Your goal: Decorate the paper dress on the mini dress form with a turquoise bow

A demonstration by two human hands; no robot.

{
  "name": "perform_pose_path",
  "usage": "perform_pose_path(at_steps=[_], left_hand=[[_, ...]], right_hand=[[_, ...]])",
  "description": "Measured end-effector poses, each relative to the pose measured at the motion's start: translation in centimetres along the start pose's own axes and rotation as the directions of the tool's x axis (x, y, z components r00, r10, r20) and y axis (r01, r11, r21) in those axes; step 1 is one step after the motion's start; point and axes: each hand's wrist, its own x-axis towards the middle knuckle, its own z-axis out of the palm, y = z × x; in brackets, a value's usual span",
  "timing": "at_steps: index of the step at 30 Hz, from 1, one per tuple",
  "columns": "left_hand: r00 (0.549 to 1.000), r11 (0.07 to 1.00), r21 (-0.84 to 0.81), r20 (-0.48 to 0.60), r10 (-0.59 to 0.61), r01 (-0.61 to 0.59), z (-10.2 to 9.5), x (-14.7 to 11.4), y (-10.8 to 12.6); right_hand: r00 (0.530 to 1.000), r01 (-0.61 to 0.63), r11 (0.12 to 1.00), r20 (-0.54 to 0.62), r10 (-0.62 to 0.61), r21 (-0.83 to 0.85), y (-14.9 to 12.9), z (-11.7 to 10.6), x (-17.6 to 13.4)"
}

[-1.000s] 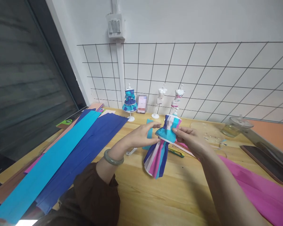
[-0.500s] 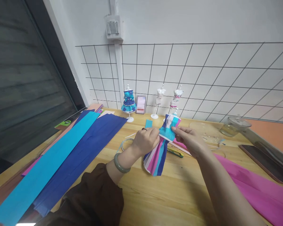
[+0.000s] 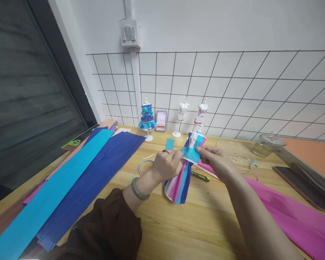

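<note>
table (image 3: 162,227) w/ blue sheet (image 3: 119,151) at l., pink sheet (image 3: 281,213) at r.; dress (image 3: 191,153) tilted, betw. hands, over table; l. hand (image 3: 168,165), fingers tog., clamped on dress's waist flounce; r. hand (image 3: 216,160), thumb & fingers pinching its r. side; cutter (image 3: 200,176) near dress, on table.

Hands (image 3: 166,167) pinch striped miniature dress (image 3: 191,154); cutter (image 3: 200,176) on wooden table (image 3: 173,231).

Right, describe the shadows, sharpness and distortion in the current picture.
All head view: a soft shadow on the table beside the right forearm; the striped dress fairly sharp; the wall grid slanting strongly at frame right, likely lens stretch; the upright panel pixelated.
</note>
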Motion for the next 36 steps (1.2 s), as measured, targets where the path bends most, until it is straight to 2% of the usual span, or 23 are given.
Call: perform_pose_path(at_steps=[3, 6, 8, 11, 14, 17, 20, 23, 25, 29, 32, 36], left_hand=[[0.998, 0.990, -0.144, -0.066, -0.006, -0.003, -0.6, 0.2, 0.0], [0.979, 0.940, -0.315, -0.108, -0.171, 0.130, -1.3, 0.8, 0.2], [0.960, 0.878, -0.419, -0.045, -0.275, 0.231, -1.9, 1.3, 0.5], [0.956, 0.819, -0.494, 0.107, -0.275, 0.291, -3.0, 2.0, 1.3], [0.954, 0.864, -0.404, 0.157, -0.257, 0.299, -3.8, 2.3, 2.2], [0.961, 0.929, -0.249, 0.122, -0.250, 0.273, -4.2, 2.2, 3.1], [0.962, 0.955, -0.136, 0.108, -0.249, 0.262, -4.5, 2.2, 3.4], [0.948, 0.941, -0.169, 0.174, -0.266, 0.295, -5.1, 2.4, 3.0], [0.932, 0.895, -0.286, 0.230, -0.282, 0.341, -5.6, 2.6, 2.5], [0.891, 0.732, -0.515, 0.337, -0.306, 0.446, -6.1, 2.7, 1.4], [0.874, 0.645, -0.594, 0.387, -0.295, 0.480, -6.0, 2.7, 1.0], [0.852, 0.550, -0.655, 0.454, -0.262, 0.518, -5.5, 2.6, 0.7]], right_hand=[[1.000, -0.003, 1.000, -0.008, 0.004, 0.019, 0.1, -0.1, 0.1], [1.000, -0.009, 1.000, -0.001, 0.009, 0.022, 0.0, -0.1, 0.0], [1.000, -0.010, 1.000, 0.010, 0.010, 0.019, -0.3, 0.0, -0.1], [1.000, 0.008, 1.000, 0.028, -0.008, 0.005, -0.8, 0.7, -0.6], [0.999, 0.036, 0.999, 0.017, -0.035, -0.024, -1.3, 1.5, -1.2], [0.996, 0.093, 0.993, -0.003, -0.094, -0.073, -1.4, 2.3, -1.6], [0.990, 0.140, 0.984, -0.003, -0.141, -0.110, -1.3, 2.7, -1.8], [0.993, 0.121, 0.989, 0.015, -0.121, -0.084, -1.4, 2.6, -1.9], [0.995, 0.094, 0.995, 0.036, -0.093, -0.040, -1.5, 2.6, -2.0], [0.991, 0.052, 0.998, 0.125, -0.057, 0.041, -1.7, 2.6, -2.1], [0.986, 0.040, 0.997, 0.158, -0.050, 0.067, -1.8, 2.6, -2.2], [0.989, 0.036, 0.997, 0.141, -0.044, 0.064, -1.8, 2.4, -2.1]])
